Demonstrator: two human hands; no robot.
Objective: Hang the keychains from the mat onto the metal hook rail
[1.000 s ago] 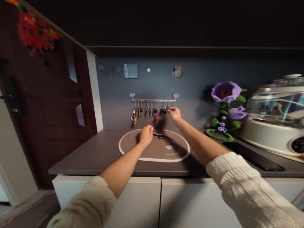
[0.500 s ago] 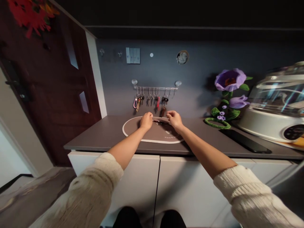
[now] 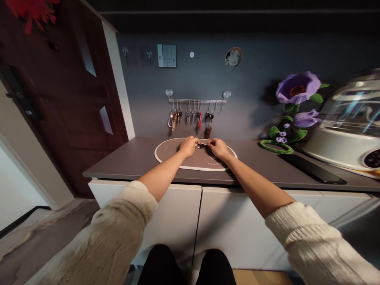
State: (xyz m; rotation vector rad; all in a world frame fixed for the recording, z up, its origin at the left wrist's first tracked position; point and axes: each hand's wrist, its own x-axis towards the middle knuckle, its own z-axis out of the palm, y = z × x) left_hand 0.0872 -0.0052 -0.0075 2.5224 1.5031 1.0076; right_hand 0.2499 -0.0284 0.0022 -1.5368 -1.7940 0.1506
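Note:
A small bunch of keys [image 3: 202, 146], dark with a metal ring, is between my two hands, just over the brown oval mat [image 3: 168, 153] with its white rim. My left hand [image 3: 189, 146] pinches the left side of the keys, fingers closed. On the right side, the fingertips of my right hand [image 3: 218, 148] are closed on them too. Details of the keys are too small to make out. Behind my hands, a clear rail [image 3: 197, 101] on the wall carries several hanging key sets, among them a red strap [image 3: 200, 120] and a brown fob [image 3: 208, 131].
A black phone [image 3: 311, 168] lies on the grey counter [image 3: 252, 170] to the right. Beyond it stand purple artificial flowers [image 3: 298, 91] and a white appliance with a clear dome [image 3: 335, 147]. A dark red door [image 3: 65, 103] is at the left.
My left hand has moved right, toward the other hand, and its fingers are now at the keys. My right hand has come down onto them. The view has tilted downward.

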